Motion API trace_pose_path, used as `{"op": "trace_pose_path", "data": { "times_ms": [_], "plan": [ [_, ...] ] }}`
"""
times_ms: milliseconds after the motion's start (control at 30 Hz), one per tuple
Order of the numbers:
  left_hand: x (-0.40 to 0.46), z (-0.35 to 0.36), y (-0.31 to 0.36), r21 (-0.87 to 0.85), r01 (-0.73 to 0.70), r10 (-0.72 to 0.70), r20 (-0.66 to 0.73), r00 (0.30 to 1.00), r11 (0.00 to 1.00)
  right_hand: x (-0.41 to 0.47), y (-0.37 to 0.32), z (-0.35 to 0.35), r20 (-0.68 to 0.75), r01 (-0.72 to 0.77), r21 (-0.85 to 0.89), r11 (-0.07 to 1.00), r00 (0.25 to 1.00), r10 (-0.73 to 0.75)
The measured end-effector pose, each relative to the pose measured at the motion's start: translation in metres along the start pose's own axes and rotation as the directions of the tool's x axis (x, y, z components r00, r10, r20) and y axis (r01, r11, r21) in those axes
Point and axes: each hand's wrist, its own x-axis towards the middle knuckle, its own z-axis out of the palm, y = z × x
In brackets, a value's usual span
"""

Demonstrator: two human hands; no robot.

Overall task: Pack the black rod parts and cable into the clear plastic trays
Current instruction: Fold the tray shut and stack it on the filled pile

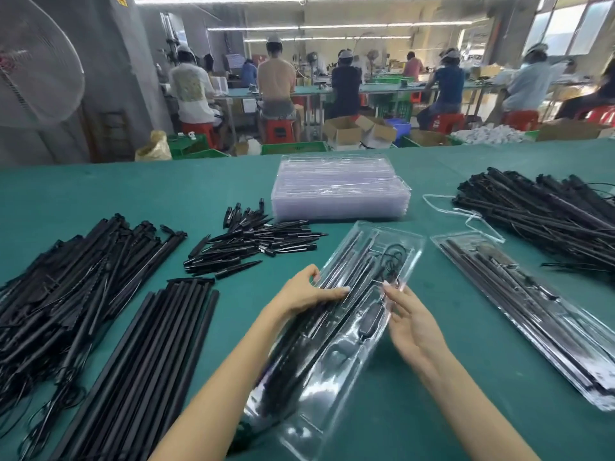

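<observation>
A clear plastic tray (336, 367) lies slanted on the green table in front of me, with black rods (352, 277) in its left channels and a coiled black cable (394, 257) near its far end. My left hand (312, 291) grips the tray's left edge, thumb over the rods. My right hand (411, 324) is at the tray's right edge, its fingertips touching the rim beside the cable. A second tray (532, 314), filled with rods, lies to the right.
A stack of empty clear trays (339, 194) stands at centre back. Loose long rods (149, 354) and wired rods (56, 281) cover the left, short spikes (256, 244) the middle, another rod pile (545, 214) the right. People sit at benches behind.
</observation>
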Motion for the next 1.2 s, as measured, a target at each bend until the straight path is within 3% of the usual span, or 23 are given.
{"op": "trace_pose_path", "data": {
  "times_ms": [100, 167, 267, 333, 467, 633, 833, 1000, 1100, 1200],
  "plan": [
    [-0.004, 0.007, -0.005, -0.221, 0.028, 0.000, 0.125, 0.992, 0.975, 0.009, -0.005, -0.002, 0.179, 0.018, -0.331, 0.944, 0.983, 0.044],
    [-0.009, 0.012, -0.010, -0.340, 0.044, 0.007, 0.147, 0.989, 0.939, 0.017, -0.008, -0.006, 0.184, -0.027, -0.432, 0.901, 0.976, 0.117],
    [-0.015, 0.021, -0.019, -0.535, 0.090, -0.082, 0.039, 0.996, 0.840, 0.024, -0.008, -0.005, 0.124, -0.145, -0.472, 0.870, 0.965, 0.229],
    [-0.020, 0.028, -0.023, -0.629, 0.115, -0.151, -0.004, 0.989, 0.769, 0.025, -0.005, -0.002, 0.082, -0.145, -0.567, 0.811, 0.969, 0.231],
    [-0.027, 0.036, -0.026, -0.682, 0.099, -0.241, -0.116, 0.964, 0.724, 0.026, 0.001, -0.001, 0.037, -0.099, -0.716, 0.691, 0.983, 0.180],
    [-0.031, 0.037, -0.025, -0.741, 0.083, -0.257, -0.124, 0.958, 0.667, 0.022, 0.007, -0.004, 0.107, -0.020, -0.734, 0.679, 0.984, 0.145],
    [-0.033, 0.038, -0.026, -0.711, 0.081, -0.240, -0.127, 0.962, 0.698, 0.023, 0.013, -0.010, 0.097, -0.038, -0.735, 0.677, 0.982, 0.160],
    [-0.033, 0.039, -0.027, -0.676, 0.082, -0.238, -0.140, 0.961, 0.732, 0.021, 0.017, -0.010, 0.154, 0.035, -0.747, 0.664, 0.981, 0.121],
    [-0.036, 0.037, -0.027, -0.695, 0.084, -0.245, -0.136, 0.960, 0.714, 0.016, 0.020, -0.011, 0.139, 0.040, -0.703, 0.710, 0.987, 0.083],
    [-0.039, 0.036, -0.026, -0.691, 0.080, -0.231, -0.129, 0.964, 0.718, 0.013, 0.016, -0.013, 0.171, -0.013, -0.682, 0.731, 0.969, 0.177]
  ]
}}
